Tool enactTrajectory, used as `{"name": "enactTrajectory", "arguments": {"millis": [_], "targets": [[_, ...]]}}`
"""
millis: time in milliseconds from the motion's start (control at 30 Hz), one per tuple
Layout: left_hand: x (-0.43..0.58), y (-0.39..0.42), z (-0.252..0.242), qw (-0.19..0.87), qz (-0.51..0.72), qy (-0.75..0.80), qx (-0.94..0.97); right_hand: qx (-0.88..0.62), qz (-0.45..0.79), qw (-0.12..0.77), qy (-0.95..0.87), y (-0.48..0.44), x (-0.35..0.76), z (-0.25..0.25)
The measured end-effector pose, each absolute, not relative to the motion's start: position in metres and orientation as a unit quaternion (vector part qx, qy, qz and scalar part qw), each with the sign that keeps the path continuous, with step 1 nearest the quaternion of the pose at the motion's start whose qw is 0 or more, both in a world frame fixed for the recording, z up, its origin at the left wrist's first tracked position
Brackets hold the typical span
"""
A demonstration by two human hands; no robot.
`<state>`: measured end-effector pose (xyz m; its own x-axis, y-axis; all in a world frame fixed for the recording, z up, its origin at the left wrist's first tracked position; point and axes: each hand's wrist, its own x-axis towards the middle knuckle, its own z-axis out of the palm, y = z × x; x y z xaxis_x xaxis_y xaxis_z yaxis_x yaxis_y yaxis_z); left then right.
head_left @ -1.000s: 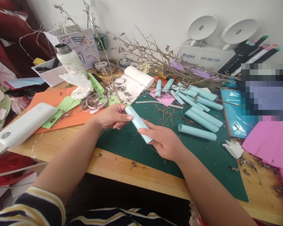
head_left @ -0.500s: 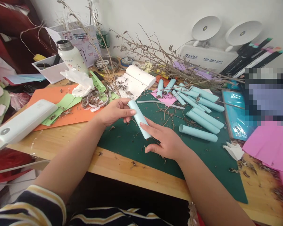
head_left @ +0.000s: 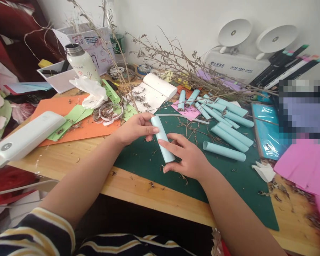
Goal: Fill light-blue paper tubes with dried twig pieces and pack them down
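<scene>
Between my hands, over the dark green cutting mat (head_left: 229,192), is a light blue paper tube (head_left: 162,139), tilted with its lower end toward me. My left hand (head_left: 137,128) grips the tube's upper end, thumb on top. My right hand (head_left: 188,156) curves round the lower end, fingers on its upper side and thumb by the open end. On the mat to the right lie several more blue paper tubes (head_left: 224,151). A thin whitish stick (head_left: 182,117) lies just behind the held tube.
Dry branches (head_left: 173,60) stretch across the back. Left of the mat are orange paper (head_left: 53,110), a white power bank (head_left: 29,131) and a bottle (head_left: 82,64). Pink paper (head_left: 304,163), a crumpled tissue (head_left: 264,171) and a blue packet (head_left: 266,131) lie on the right.
My left hand and the tube have shifted slightly right and toward me. My right hand's fingers have closed further round the tube's lower end.
</scene>
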<state>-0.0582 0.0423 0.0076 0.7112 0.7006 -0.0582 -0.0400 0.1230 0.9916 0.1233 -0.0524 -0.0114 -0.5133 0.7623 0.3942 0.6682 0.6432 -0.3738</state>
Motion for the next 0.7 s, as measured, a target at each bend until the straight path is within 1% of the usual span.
{"name": "enactTrajectory", "arguments": {"millis": [167, 367, 433, 567, 700], "targets": [[-0.059, 0.046, 0.005, 0.708, 0.32, 0.28, 0.563, -0.407, 0.112, 0.312, -0.851, -0.052, 0.125, -0.013], [-0.062, 0.053, 0.002, 0.668, 0.433, 0.282, 0.536, -0.478, 0.157, 0.398, -0.767, -0.051, 0.128, -0.017], [-0.062, 0.054, 0.001, 0.648, 0.478, 0.292, 0.516, -0.488, 0.155, 0.411, -0.754, -0.05, 0.128, -0.017], [-0.063, 0.058, -0.001, 0.619, 0.541, 0.33, 0.464, -0.507, 0.124, 0.386, -0.76, -0.05, 0.126, -0.013], [-0.063, 0.059, 0.001, 0.631, 0.552, 0.325, 0.437, -0.543, 0.122, 0.344, -0.756, -0.05, 0.124, -0.008]]}}
